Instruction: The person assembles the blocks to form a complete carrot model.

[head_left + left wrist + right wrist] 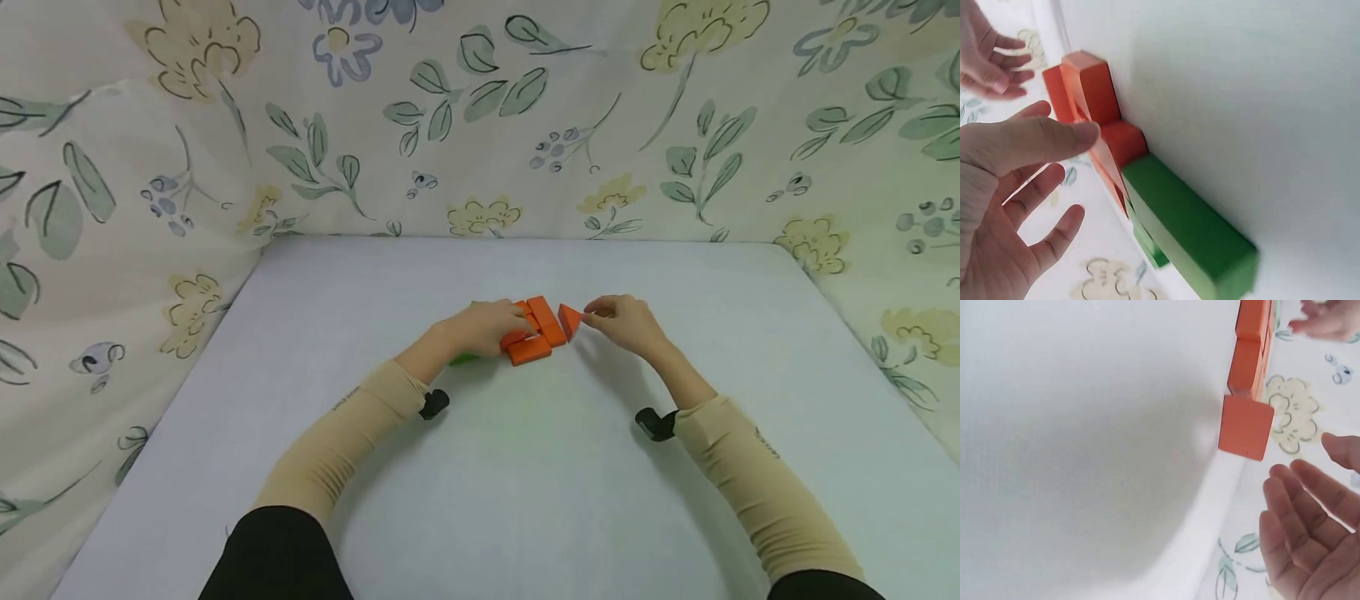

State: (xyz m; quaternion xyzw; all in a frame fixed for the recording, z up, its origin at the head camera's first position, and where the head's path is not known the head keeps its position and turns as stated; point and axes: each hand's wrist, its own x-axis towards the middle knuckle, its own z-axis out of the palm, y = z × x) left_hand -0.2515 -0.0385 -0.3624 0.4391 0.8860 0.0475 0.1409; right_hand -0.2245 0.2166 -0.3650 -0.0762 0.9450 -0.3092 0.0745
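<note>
Several orange blocks [546,321] lie packed together on the white table, with a triangular orange block [569,320] standing at their right end. My left hand [487,327] reaches over the group from the left. Its thumb [1063,140] overlaps the orange blocks in the left wrist view, and the other fingers are loosely bent, pinching nothing. A long green block [1188,215] extends from the group, largely covered by this hand in the head view. Just right of the triangular block is my right hand [624,322]; the right wrist view shows its fingers [1310,519] relaxed and apart from the block's square face [1246,427].
A smaller green block [1147,240] lies behind the long one. White table surface [510,467] stretches in front of the blocks. Floral cloth [480,167] hangs behind the table and along both sides. Each wrist carries a small black camera [656,425].
</note>
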